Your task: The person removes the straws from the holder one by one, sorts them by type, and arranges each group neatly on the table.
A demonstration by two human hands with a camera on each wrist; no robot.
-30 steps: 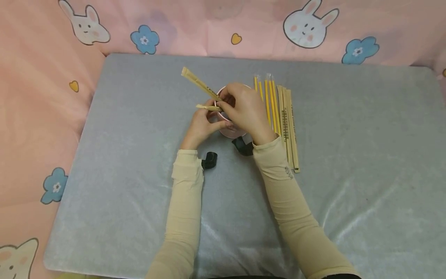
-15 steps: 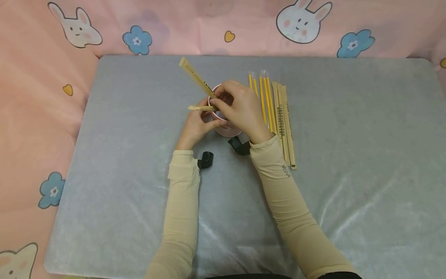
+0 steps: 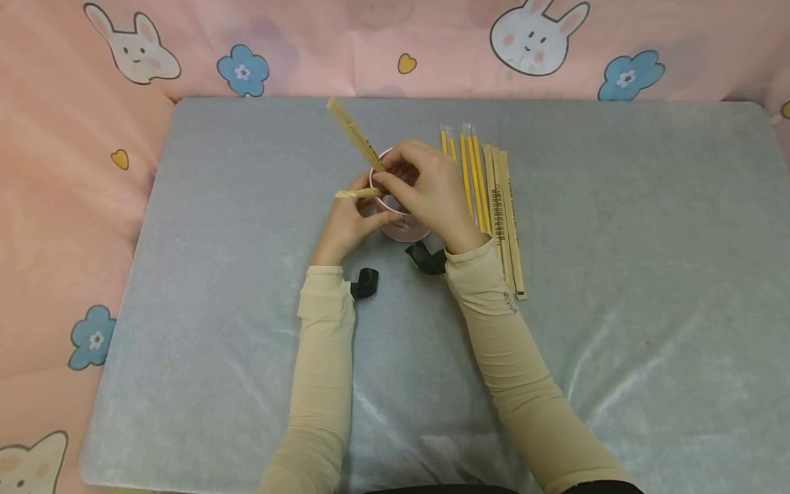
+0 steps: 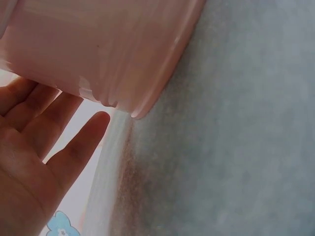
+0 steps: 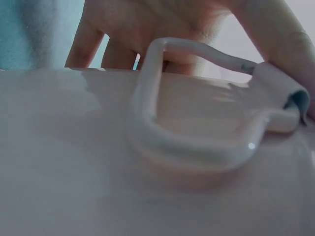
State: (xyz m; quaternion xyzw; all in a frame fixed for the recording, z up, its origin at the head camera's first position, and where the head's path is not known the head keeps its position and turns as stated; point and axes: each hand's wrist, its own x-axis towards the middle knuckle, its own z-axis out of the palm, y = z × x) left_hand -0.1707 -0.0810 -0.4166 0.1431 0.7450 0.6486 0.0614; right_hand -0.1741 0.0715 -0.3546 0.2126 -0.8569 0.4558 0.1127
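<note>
A small pink bucket [image 3: 405,230] stands on the grey tabletop, with a wire loop handle [image 5: 197,156] on its side. My left hand [image 3: 343,225] holds it from the left, thumb at the near rim; in the left wrist view the fingers [image 4: 74,147] lie along its wall. Above the opening my right hand [image 3: 435,189] pinches the lower end of a brown paper-wrapped straw [image 3: 354,132], which slants up to the left. A shorter brown wrapped end [image 3: 354,194] sticks out left over the rim. The right fingertips and the lower ends are partly hidden.
Right of the bucket, several yellow straws in clear wrappers [image 3: 472,177] and several brown paper-wrapped straws [image 3: 509,230] lie side by side on the grey tabletop [image 3: 642,226]. A pink patterned curtain [image 3: 333,48] hangs behind and left of the table.
The view shifted slightly early on. The straw in my right hand has tilted a little more upright, its top end moving right. The left hand keeps hold of the bucket.
</note>
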